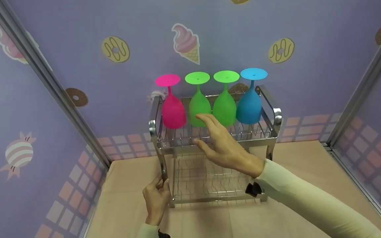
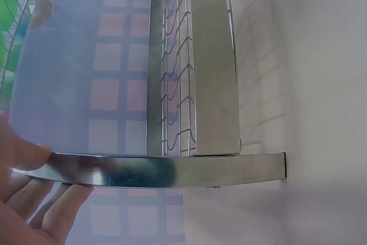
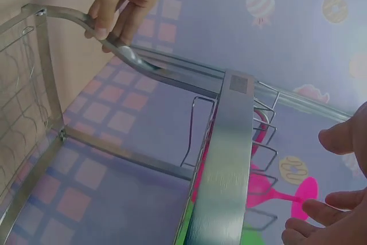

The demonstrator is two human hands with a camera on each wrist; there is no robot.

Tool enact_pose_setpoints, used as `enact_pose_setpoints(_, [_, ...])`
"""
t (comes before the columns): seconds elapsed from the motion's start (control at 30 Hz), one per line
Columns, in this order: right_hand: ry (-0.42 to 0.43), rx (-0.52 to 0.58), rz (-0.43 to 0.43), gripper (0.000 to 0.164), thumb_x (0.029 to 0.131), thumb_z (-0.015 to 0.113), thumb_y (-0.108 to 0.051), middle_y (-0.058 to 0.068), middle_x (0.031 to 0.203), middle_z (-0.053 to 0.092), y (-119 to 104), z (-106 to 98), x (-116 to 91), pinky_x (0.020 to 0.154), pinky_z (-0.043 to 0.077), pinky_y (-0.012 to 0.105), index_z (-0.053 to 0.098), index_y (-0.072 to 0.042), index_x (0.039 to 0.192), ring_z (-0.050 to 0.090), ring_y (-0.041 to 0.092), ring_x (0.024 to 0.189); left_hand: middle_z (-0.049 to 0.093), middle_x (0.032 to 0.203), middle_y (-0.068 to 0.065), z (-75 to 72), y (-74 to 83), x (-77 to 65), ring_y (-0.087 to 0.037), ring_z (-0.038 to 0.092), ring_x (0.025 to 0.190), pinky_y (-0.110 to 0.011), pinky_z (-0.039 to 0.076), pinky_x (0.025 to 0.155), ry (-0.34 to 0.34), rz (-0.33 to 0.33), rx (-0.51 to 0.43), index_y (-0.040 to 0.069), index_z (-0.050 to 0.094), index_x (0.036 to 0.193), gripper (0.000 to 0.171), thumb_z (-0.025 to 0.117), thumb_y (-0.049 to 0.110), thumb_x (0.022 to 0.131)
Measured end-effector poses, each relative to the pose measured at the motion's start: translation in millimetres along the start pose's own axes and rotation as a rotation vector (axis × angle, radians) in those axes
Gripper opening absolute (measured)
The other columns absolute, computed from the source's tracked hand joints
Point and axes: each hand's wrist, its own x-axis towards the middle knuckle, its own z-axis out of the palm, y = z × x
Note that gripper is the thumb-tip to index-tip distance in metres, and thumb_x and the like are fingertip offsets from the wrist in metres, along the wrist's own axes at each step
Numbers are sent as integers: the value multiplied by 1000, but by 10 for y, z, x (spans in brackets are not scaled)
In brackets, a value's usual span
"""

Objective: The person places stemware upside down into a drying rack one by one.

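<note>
A two-tier metal dish rack (image 1: 217, 200) stands against the back wall. Upside down on its top tier, in a row, are a pink goblet (image 1: 174, 114), two green goblets, one on the left (image 1: 197, 100) and one on the right (image 1: 225, 107), and a blue goblet (image 1: 249, 107). My left hand (image 1: 156, 196) pinches the rack's left front leg (image 2: 132, 170) between thumb and fingers. In front of the green goblets, over the top tier's front edge, my right hand (image 1: 225, 145) is raised with fingers extended and thumb apart, holding nothing.
The lower tier (image 1: 207, 175) is a wire shelf with wavy slots. A cream cloth (image 1: 210, 221) covers the table under the rack. Purple patterned walls (image 1: 137, 19) with metal corner posts (image 1: 364, 77) enclose the back and both sides.
</note>
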Motion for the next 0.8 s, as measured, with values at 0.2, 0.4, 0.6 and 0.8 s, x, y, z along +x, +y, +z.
enact_pose_setpoints(0.2, [53, -17, -86, 62, 104, 72, -15, 17, 156, 51, 91, -191, -273, 127, 43, 46, 44, 4, 156, 50, 29, 148, 74, 118, -33, -24, 11, 1, -43, 80, 85, -39, 68, 68, 7, 43, 18, -14, 70, 125, 35, 77, -12, 90])
enact_pose_setpoints(0.4, [151, -85, -207, 59, 98, 76, -7, 18, 150, 56, 250, -402, -569, 126, 42, 32, 51, 3, 150, 56, 31, 140, 73, 116, -36, -79, 53, -6, -46, 79, 89, -39, 69, 72, -35, 19, 29, -17, 68, 126, 37, 77, -11, 91])
enact_pose_setpoints(0.6, [246, -164, -239, 64, 89, 80, -2, 21, 147, 59, 507, -761, -894, 126, 38, 23, 56, 2, 148, 58, 33, 136, 75, 119, -32, -274, 152, 162, -49, 77, 101, -51, 68, 85, -202, -38, 96, -10, 71, 126, 36, 80, -1, 92])
enact_pose_setpoints(0.8, [318, -285, -185, 61, 92, 80, -20, 22, 149, 59, 892, -1163, -1228, 116, 42, 16, 61, 1, 146, 64, 25, 123, 71, 137, -23, -487, 301, 434, -49, 65, 130, -64, 54, 110, -327, -2, 219, -2, 71, 134, 45, 81, 21, 97])
